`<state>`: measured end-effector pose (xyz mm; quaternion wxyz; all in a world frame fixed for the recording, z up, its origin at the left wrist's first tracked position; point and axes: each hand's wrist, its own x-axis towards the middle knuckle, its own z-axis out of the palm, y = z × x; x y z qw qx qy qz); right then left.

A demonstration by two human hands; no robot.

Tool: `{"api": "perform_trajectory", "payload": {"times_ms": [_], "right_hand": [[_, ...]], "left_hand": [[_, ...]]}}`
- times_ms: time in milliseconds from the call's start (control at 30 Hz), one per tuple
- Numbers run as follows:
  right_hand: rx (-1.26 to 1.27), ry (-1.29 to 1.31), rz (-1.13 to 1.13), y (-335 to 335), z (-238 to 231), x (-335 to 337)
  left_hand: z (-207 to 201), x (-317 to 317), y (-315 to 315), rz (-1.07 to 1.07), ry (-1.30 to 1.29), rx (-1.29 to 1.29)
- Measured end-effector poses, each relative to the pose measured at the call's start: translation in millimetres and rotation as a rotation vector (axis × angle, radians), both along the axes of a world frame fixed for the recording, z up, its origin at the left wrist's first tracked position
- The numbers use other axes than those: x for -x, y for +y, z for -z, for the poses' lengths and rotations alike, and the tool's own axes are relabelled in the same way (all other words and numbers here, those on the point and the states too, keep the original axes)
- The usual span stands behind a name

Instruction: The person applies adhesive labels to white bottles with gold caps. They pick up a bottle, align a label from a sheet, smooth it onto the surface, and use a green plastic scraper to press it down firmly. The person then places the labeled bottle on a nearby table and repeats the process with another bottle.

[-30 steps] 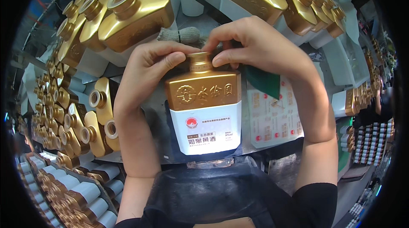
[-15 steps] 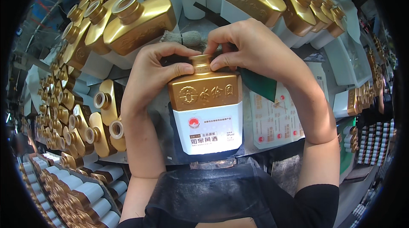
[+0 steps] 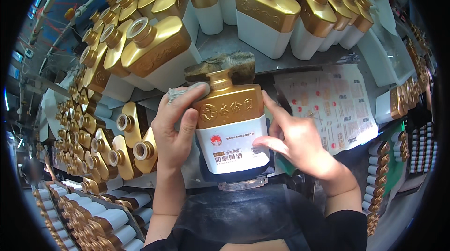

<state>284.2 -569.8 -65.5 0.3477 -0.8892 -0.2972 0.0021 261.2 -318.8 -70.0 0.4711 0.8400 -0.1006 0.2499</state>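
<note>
A bottle with a gold shoulder and neck and a white labelled body leans back in front of me, its neck against a worn, padded rest. My left hand is at the bottle's upper left, its fingers bent over a grey knit cloth. Part of the cloth covers the fingertips beside the gold shoulder. My right hand grips the bottle's right side, with the thumb on the white front and the index finger along the gold edge. The other right fingers are partly hidden.
Printed label sheets lie to the right. Gold-and-white bottles stand along the back, including a large one and another at the left. More bottles lie stacked at the left and lower left. A white bin stands far right.
Both hands have left the bottle's neck. My left hand now has the grey cloth that lay behind the neck. My right hand has moved down to the bottle's right side. The view has shifted.
</note>
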Motion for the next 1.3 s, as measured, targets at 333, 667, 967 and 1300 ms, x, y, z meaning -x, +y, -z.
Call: {"api": "perform_trajectory", "payload": {"times_ms": [333, 667, 967, 1300], "right_hand": [[-0.083, 0.121, -0.006, 3.6, -2.8, 3.8], [-0.131, 0.164, -0.03, 0.8, 2.5, -3.0], [-0.159, 0.23, -0.036, -3.5, 3.9, -5.3], [-0.142, 0.222, -0.066, 1.6, 3.8, -5.5]], "left_hand": [[-37.8, -31.7, -42.1, -0.033, -0.09, -0.847], [9.6, -6.7, -15.4, -0.218, 0.077, 0.033], [-39.9, -23.4, -49.1, -0.111, -0.029, -0.779], [-7.2, -2.6, -15.7, -0.224, -0.048, -0.132]]}}
